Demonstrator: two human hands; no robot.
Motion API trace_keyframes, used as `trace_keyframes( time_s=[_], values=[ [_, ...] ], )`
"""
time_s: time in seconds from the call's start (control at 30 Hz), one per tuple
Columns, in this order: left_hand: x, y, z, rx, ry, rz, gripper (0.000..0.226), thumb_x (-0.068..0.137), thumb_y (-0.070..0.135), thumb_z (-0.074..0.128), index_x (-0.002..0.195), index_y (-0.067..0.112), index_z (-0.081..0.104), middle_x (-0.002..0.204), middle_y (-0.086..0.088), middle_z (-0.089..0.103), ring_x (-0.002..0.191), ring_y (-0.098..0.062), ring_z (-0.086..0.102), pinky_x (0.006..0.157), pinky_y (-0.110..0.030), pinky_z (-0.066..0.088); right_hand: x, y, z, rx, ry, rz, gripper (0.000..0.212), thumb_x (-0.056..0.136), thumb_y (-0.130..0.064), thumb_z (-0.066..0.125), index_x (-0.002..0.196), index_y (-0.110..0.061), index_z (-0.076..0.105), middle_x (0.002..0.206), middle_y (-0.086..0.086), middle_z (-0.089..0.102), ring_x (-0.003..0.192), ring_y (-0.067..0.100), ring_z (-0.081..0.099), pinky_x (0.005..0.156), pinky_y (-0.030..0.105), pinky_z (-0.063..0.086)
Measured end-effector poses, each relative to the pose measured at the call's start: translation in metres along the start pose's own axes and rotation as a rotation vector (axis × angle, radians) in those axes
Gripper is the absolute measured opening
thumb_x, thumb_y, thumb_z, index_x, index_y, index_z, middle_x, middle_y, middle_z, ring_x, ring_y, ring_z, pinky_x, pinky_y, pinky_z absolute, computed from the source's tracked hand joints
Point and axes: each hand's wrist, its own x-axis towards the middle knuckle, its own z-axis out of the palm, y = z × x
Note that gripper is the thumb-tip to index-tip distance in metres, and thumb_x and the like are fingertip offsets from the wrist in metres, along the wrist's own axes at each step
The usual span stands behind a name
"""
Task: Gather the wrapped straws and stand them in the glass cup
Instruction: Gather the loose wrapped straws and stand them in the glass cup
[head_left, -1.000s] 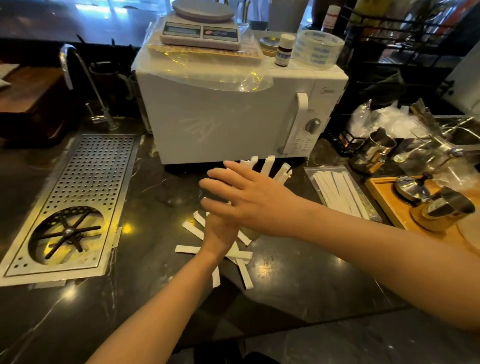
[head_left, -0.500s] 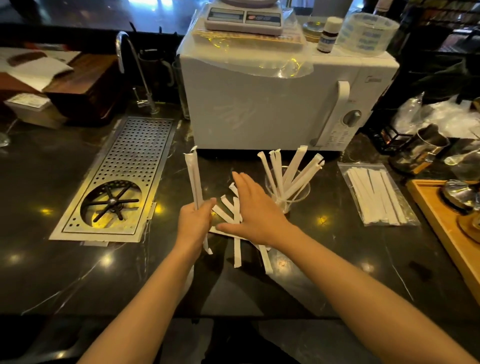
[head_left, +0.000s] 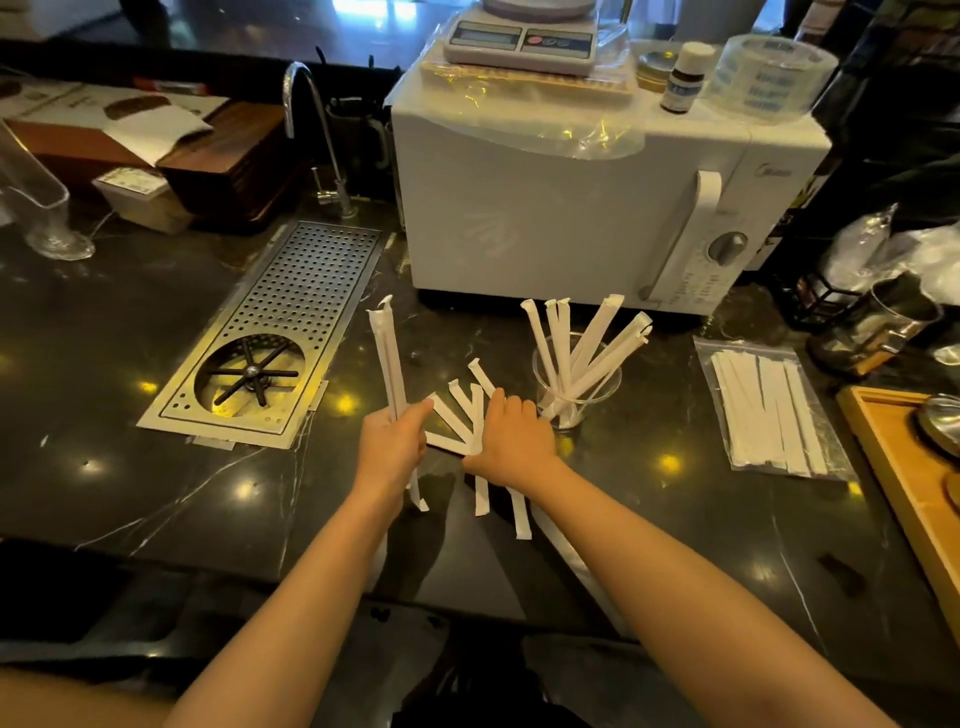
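A short glass cup (head_left: 607, 391) stands on the dark counter in front of the microwave, with several white paper-wrapped straws (head_left: 597, 340) leaning in it. My left hand (head_left: 390, 451) grips a couple of wrapped straws (head_left: 387, 358) and holds them upright, left of the cup. Several loose wrapped straws (head_left: 457, 415) lie fanned on the counter between my hands. My right hand (head_left: 511, 441) lies flat on this pile, fingers pressed onto the straws, just left of the cup.
A white microwave (head_left: 571, 197) stands behind the cup. A clear bag of wrapped straws (head_left: 769, 410) lies to the right, near a wooden tray (head_left: 904, 493) and a metal jug (head_left: 878, 322). A perforated steel rinser tray (head_left: 280, 332) and a faucet (head_left: 317, 135) are on the left.
My right hand has come down from above the counter onto the loose pile. My left hand now holds straws upright. The view shifted, and the cup shows.
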Motion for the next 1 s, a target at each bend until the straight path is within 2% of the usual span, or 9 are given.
trace_keyframes(
  time_s=[0.07,0.17,0.3,0.4,0.6,0.8,1.0],
  values=[
    [-0.003,-0.002,0.003,0.001,0.023,-0.010,0.033,0.088,0.015,0.050,0.056,0.016,0.042,0.044,0.003,0.034,0.040,-0.007,0.030,0.044,-0.019,0.029,0.002,0.001,0.000,-0.017,0.013,-0.014,0.077,0.075,-0.041,0.065,0.130,0.000,0.031,0.132,0.018,0.042,0.121,0.033,0.044,0.095,0.039,0.042],
    [-0.007,-0.003,0.008,-0.035,0.056,-0.033,0.032,0.087,0.014,0.051,0.057,0.017,0.042,0.031,0.008,0.034,0.032,-0.002,0.030,0.039,-0.016,0.028,0.003,0.001,0.001,-0.059,-0.011,-0.042,0.060,0.083,-0.029,0.060,0.127,0.003,0.033,0.129,0.020,0.044,0.115,0.033,0.049,0.089,0.039,0.046],
    [-0.012,-0.005,0.014,-0.051,0.088,-0.040,0.029,0.087,0.015,0.051,0.059,0.017,0.044,0.043,0.007,0.034,0.033,-0.002,0.031,0.042,-0.017,0.029,0.002,0.004,-0.001,-0.116,0.020,-0.085,0.036,0.090,-0.010,0.046,0.123,0.003,0.038,0.126,0.022,0.050,0.111,0.035,0.055,0.086,0.039,0.048],
    [-0.016,-0.007,0.021,-0.055,0.097,-0.044,0.028,0.087,0.015,0.050,0.060,0.018,0.044,0.045,0.006,0.034,0.035,-0.003,0.031,0.042,-0.016,0.029,0.000,0.007,-0.003,-0.118,0.031,-0.110,0.028,0.091,-0.007,0.042,0.118,0.001,0.042,0.122,0.020,0.057,0.110,0.034,0.058,0.085,0.038,0.048],
    [-0.025,-0.011,0.041,-0.069,0.118,-0.068,0.026,0.088,0.014,0.050,0.062,0.016,0.044,0.044,0.006,0.034,0.035,-0.003,0.031,0.042,-0.017,0.028,-0.010,0.018,-0.003,-0.146,-0.013,-0.171,0.026,0.091,-0.004,0.043,0.117,0.001,0.046,0.119,0.018,0.062,0.109,0.034,0.060,0.084,0.038,0.049],
    [-0.030,-0.014,0.064,-0.084,0.120,-0.051,0.027,0.088,0.014,0.050,0.061,0.015,0.044,0.028,0.008,0.033,0.028,-0.002,0.030,0.037,-0.015,0.026,-0.025,0.040,-0.006,-0.191,-0.093,-0.281,0.030,0.089,0.003,0.043,0.119,0.003,0.049,0.122,0.018,0.059,0.113,0.035,0.057,0.088,0.039,0.047],
    [-0.036,-0.019,0.080,-0.106,0.111,-0.021,0.027,0.088,0.015,0.051,0.062,0.016,0.046,0.027,0.008,0.035,0.029,-0.001,0.031,0.038,-0.016,0.027,-0.036,0.063,-0.022,0.031,-0.135,-0.300,0.027,0.090,-0.011,0.041,0.112,0.004,0.048,0.113,0.024,0.060,0.103,0.040,0.058,0.080,0.042,0.046]
  ],
)
